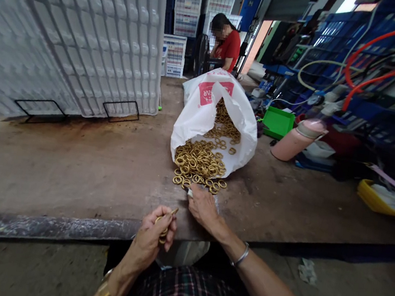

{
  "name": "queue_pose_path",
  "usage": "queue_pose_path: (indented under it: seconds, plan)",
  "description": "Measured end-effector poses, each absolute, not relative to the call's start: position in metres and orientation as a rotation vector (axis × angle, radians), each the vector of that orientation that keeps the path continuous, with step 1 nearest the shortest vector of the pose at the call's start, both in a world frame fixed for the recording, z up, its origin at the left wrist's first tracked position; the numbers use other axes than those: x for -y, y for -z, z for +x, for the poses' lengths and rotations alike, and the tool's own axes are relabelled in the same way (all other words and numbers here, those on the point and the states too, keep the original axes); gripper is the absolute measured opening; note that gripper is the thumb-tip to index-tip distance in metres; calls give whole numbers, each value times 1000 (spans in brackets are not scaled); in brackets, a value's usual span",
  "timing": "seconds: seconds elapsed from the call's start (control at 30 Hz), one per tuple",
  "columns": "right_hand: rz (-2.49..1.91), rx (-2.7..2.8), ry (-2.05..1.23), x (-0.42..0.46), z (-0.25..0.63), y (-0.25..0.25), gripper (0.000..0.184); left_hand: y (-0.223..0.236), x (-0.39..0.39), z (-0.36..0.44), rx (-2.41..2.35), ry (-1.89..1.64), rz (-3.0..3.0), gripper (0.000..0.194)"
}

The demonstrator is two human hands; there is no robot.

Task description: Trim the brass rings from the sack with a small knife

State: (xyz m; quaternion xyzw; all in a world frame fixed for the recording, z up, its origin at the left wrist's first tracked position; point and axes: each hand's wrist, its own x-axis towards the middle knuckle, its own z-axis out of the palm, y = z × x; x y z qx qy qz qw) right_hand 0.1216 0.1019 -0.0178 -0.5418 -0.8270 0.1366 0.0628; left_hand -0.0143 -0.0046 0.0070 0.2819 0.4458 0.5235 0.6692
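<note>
My left hand (157, 229) is closed around several brass rings (163, 232), just over the table's front edge. One ring sticks out edge-on between thumb and forefinger. My right hand (203, 208) reaches over the tabletop, fingers closed at the near edge of a pile of brass rings (199, 161). Something small, whitish with a dark tip, shows at its fingertips; I cannot make out what it is. The pile spills from the mouth of a white plastic sack (247, 106) lying on its side, with red print on it. More rings lie deeper inside.
The brown table (103, 173) carries stacked translucent ribbed trays (114, 30) and black wire stands (121, 110) at left. To the right are a pink bottle (292, 142), a green tray (278, 122), a yellow tray (387, 204) and orange hoses (379, 39). A person in red (231, 48) sits behind.
</note>
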Motion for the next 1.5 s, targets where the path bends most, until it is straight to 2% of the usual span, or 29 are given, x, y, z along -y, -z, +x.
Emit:
queue_pose_path:
  seconds: [0.17,0.37,0.47,0.67,1.0,1.2,1.33,1.5]
  plan:
    - [-1747,2317,-351,-114,116,13,18,0,-1,-14,-971,-1226,437,33]
    - [-1740,2382,-347,-117,111,14,14,1,-4,-19,-935,-1203,367,25]
    - [-1676,2424,-341,-114,117,16,15,1,-6,-21,-883,-1181,298,28]
    - [-1707,2432,-324,-110,127,12,21,6,-7,-26,-823,-1227,243,22]
    - [-1619,2517,-226,-131,90,18,26,7,-5,-25,-888,-1268,199,33]
    - [-1614,2565,-210,-134,85,23,25,9,-5,-27,-950,-1263,316,31]
    - [-1553,2545,-262,-132,92,19,22,8,-10,-27,-1018,-1280,384,34]
    - [-1271,2457,-412,-118,101,16,21,5,-19,-28,-1232,-1320,493,46]
